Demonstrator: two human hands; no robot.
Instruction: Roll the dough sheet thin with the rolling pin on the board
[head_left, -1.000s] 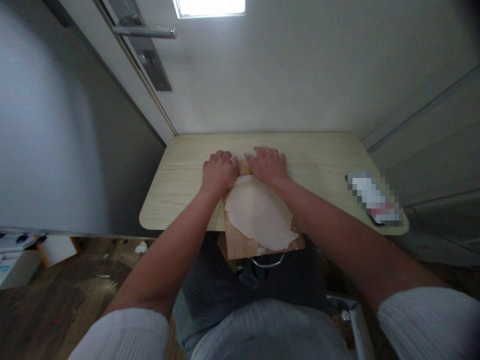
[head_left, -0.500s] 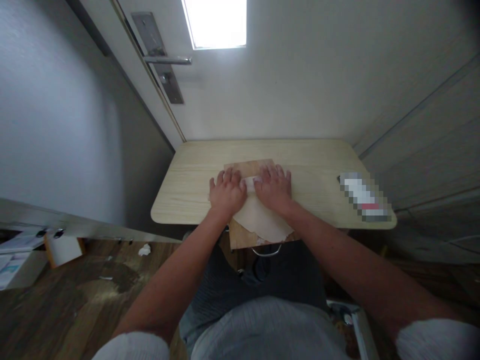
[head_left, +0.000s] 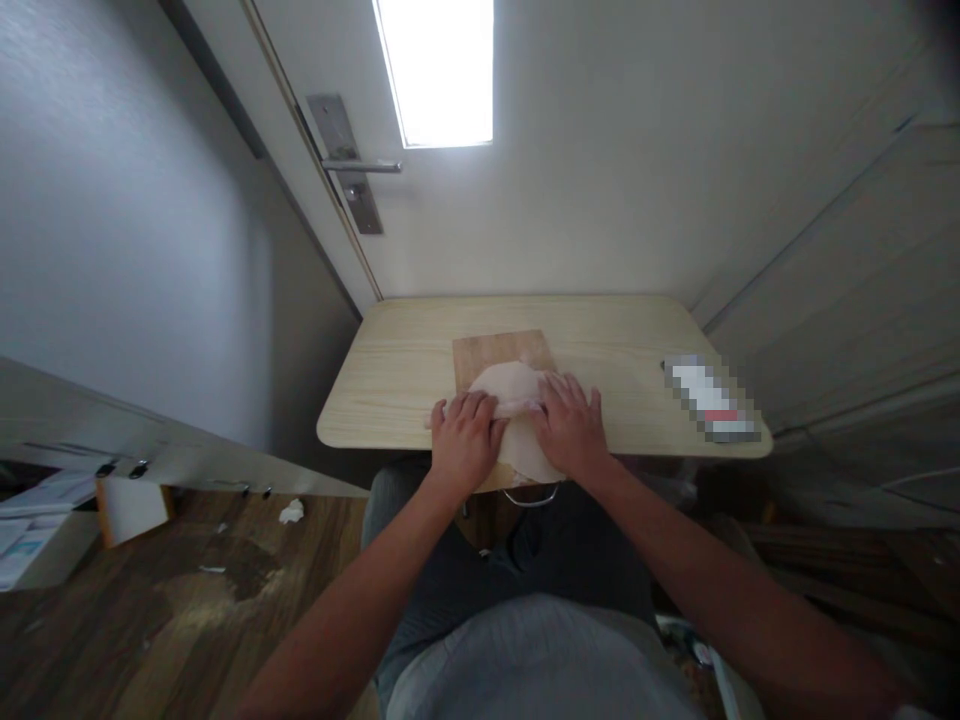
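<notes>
A flat sheet of pale dough [head_left: 529, 452] lies on a wooden board [head_left: 480, 350], its far part showing beyond my hands and its near part hanging close to the board's front end. Across the dough runs a pale rolling pin [head_left: 516, 408], mostly covered by my fingers; one end pokes out past my left hand. My left hand [head_left: 466, 432] is curled over the pin's left part. Over its right part, my right hand [head_left: 571, 422] bends its fingers forward. Both palms face down, and the thumbs point inward.
The board rests on a light wooden table [head_left: 390, 360] against a door [head_left: 600, 180] with a metal handle [head_left: 367, 167]. A blurred-out phone-like object [head_left: 709, 400] lies at the table's right. Crumpled paper [head_left: 292, 511] is on the floor at left, near a box of papers [head_left: 45, 545].
Both hands and the rolling pin have come back over the dough toward my body, uncovering more dough on the far side. The view has also tilted up slightly.
</notes>
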